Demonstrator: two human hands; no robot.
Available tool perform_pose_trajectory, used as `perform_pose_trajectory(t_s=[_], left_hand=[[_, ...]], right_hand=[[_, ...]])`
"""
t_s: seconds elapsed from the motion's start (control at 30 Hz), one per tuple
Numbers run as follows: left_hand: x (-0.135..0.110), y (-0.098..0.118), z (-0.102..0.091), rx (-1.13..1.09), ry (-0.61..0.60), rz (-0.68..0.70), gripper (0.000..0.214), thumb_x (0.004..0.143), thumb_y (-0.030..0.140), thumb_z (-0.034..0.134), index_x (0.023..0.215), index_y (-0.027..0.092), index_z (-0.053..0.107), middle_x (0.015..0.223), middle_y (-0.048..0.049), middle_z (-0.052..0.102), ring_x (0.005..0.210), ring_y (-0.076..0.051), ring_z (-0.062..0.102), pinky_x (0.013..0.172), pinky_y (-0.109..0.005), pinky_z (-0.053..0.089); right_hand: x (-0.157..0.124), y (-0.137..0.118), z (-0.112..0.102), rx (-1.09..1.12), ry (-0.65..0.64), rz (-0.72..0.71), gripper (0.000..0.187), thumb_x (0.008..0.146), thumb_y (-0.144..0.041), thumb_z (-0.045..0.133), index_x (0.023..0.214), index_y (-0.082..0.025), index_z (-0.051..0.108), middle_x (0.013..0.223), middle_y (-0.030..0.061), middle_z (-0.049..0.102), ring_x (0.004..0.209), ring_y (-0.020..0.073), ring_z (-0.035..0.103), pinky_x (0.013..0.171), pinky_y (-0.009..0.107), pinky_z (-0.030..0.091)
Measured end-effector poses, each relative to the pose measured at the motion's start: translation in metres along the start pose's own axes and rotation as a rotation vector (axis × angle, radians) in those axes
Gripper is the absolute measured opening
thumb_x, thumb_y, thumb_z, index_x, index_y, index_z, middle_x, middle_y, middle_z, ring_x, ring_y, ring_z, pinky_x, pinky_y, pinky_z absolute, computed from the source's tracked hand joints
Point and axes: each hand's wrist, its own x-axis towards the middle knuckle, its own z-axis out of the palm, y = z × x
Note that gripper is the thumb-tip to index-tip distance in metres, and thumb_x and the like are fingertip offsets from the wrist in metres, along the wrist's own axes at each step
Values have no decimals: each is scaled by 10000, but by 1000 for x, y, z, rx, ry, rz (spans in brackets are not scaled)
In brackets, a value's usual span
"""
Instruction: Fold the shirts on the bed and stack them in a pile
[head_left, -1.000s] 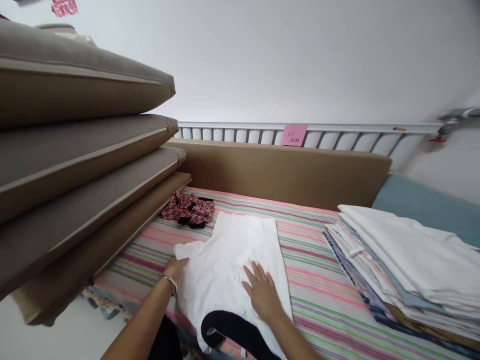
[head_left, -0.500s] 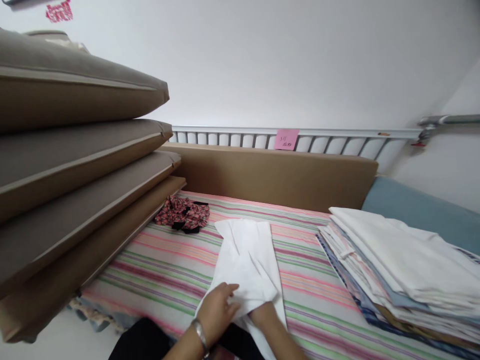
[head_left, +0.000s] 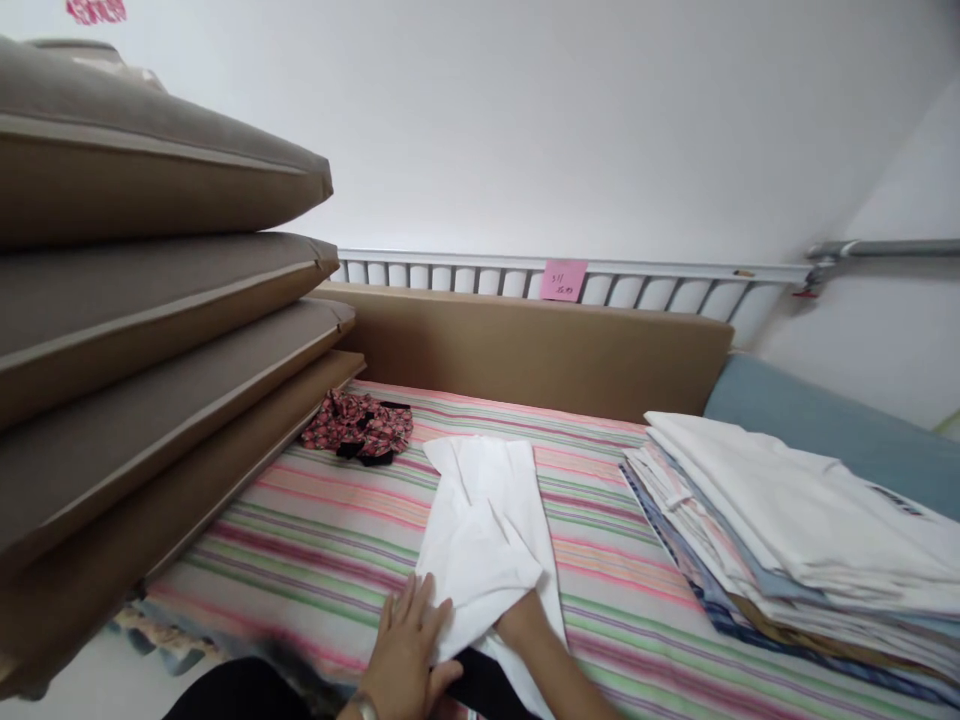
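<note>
A white garment [head_left: 487, 520], partly folded into a long strip, lies on the striped bedcover [head_left: 337, 505] in front of me. My left hand [head_left: 409, 640] rests at its near left edge, palm down, with the fingers extended and apart. Under the near fold of the cloth reaches my right hand [head_left: 525, 622]; the fabric covers its fingers, so its grip does not show. Dark cloth [head_left: 487, 682] shows between my two wrists, below the garment.
Folded clothes [head_left: 787, 520] are piled at the right. Beyond the white garment to the left lies a crumpled floral cloth [head_left: 360, 425]. Thick brown cushions [head_left: 165, 290] are stacked high at the left. Along the wall stands a long brown cushion [head_left: 525, 345].
My left hand has moved slightly left and down, and its fingers have gone from curled at the cloth to spread. My right hand stays under the fold.
</note>
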Motion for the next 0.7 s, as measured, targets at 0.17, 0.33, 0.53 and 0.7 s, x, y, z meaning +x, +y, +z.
perform_pose_trajectory(t_s=[0.17, 0.33, 0.53, 0.7], left_hand=[[41, -4, -25, -73, 98, 210, 413, 899, 342, 411, 1308, 324, 469, 1460, -28, 347, 1374, -249, 223, 1115, -501, 207], [86, -22, -1, -35, 32, 366, 597, 814, 284, 563, 1377, 287, 365, 1470, -79, 314, 1369, -298, 208, 1108, -533, 208], [123, -43, 52, 111, 293, 505, 485, 805, 480, 569, 1248, 289, 518, 1360, -144, 461, 1252, -367, 414, 974, -557, 406], [141, -39, 89, 232, 761, 414, 281, 866, 247, 538, 1128, 335, 591, 1154, 28, 657, 1065, -221, 612, 941, -361, 485]], right_hand=[[3, -9, -8, -96, -91, 11, 462, 815, -409, 457, 1228, -234, 568, 1300, 71, 543, 1225, 234, 470, 1077, 389, 325], [4, -29, -68, -278, -202, 102, 247, 627, -374, 642, 849, -305, 726, 939, 53, 719, 867, 289, 656, 780, 394, 504], [81, -104, -87, -743, -236, 258, 360, 784, -422, 483, 1034, -245, 671, 1072, 97, 675, 1014, 283, 604, 869, 407, 442], [169, -108, 32, -852, -157, 152, 395, 782, -210, 504, 1157, -110, 578, 1185, 188, 588, 1062, 299, 562, 861, 406, 424]])
